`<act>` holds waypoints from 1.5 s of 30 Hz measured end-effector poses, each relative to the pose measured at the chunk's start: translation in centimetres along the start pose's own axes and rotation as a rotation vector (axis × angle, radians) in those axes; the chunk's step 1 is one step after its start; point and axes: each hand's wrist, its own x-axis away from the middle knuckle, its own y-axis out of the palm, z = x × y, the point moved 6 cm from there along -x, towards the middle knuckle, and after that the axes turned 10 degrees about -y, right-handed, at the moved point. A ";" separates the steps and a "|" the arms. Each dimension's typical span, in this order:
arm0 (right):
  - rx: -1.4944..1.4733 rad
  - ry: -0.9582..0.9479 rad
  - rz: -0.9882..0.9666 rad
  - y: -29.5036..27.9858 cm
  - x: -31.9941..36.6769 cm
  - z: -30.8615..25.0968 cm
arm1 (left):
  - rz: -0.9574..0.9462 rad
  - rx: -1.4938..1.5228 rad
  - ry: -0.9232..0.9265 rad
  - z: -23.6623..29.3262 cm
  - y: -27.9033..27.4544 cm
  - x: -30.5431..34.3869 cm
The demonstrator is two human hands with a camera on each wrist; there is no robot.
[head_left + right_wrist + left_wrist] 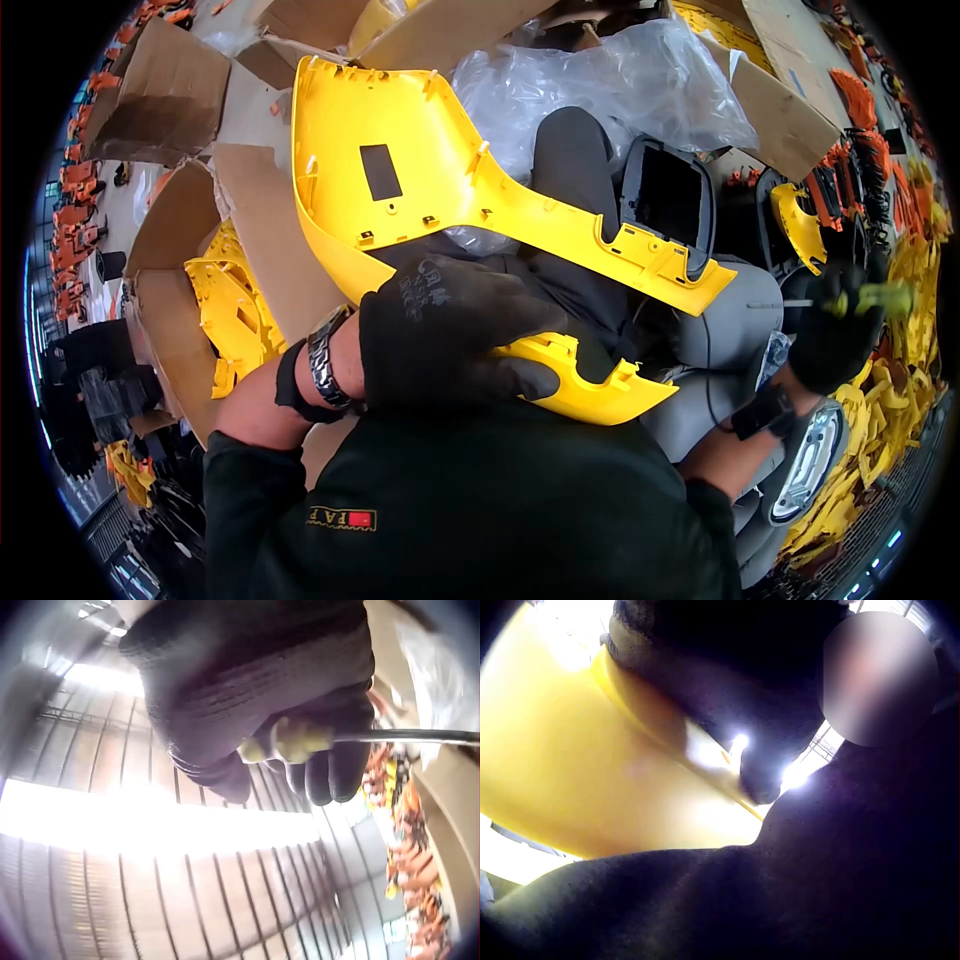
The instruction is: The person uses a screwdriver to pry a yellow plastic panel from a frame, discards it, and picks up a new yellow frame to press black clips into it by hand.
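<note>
A large yellow plastic cover (330, 110), with clips along its edges and a dark rectangle inside, lies over the person's lap in the head view. The black-gloved left hand (440, 320) grips its near side, thumb and fingers around a curved strip. Close up in the left wrist view, the cover's smooth yellow face (577, 750) lies against the dark glove (727, 682). Out to the right, the gloved right hand (835, 340) holds a screwdriver (885, 298) by its yellow-green handle, away from the cover. Its metal shaft (405, 736) sticks out past the fingers in the right wrist view.
An open cardboard box (270, 240) with yellow parts (235, 310) stands at the left. Clear plastic wrap (600, 90) and more boxes lie ahead. Grey padded seats (730, 315) are at the right, beside a pile of yellow parts (870, 430).
</note>
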 end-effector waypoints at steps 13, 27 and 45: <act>-0.518 0.333 -0.443 22.4 -6.7 12.7 | 0.093 0.084 -0.067 -0.8 0.1 1.1; -0.466 0.402 -0.405 22.9 -5.0 14.0 | 0.144 0.206 0.047 -0.9 0.2 1.0; 0.511 0.569 -1.282 21.4 -0.2 13.8 | 0.183 0.187 0.073 -1.5 0.7 1.0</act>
